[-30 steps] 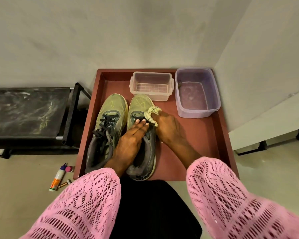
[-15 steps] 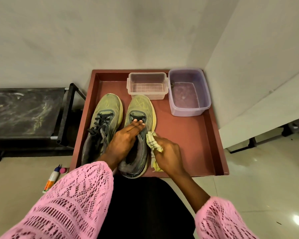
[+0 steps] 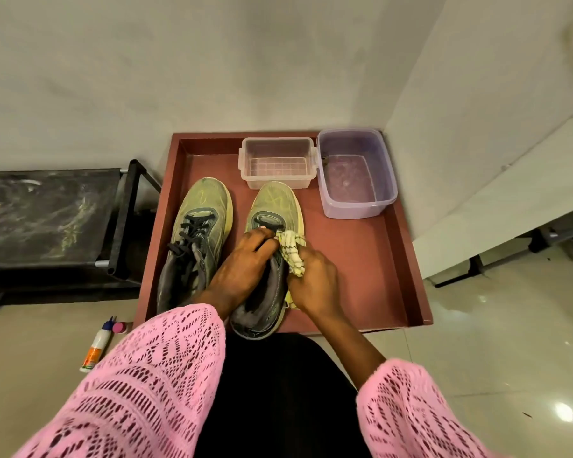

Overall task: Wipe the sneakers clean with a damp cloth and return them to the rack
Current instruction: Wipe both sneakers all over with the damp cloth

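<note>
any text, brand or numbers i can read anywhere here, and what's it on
Nothing can be read in this view.
Glue bottle on the floor: orange label with print, too small and blurred to read.
Right sneaker: yellow markings on the toe, not legible as text.
Left sneaker: faint markings, no legible brand.
Clear box and purple tub: no text visible.

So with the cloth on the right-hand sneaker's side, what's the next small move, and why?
Probably drag the cloth forward along the right sneaker toward its toe: the right hand presses it mid-shoe, the left hand steadies the shoe, and the toe looks grimy.
</note>
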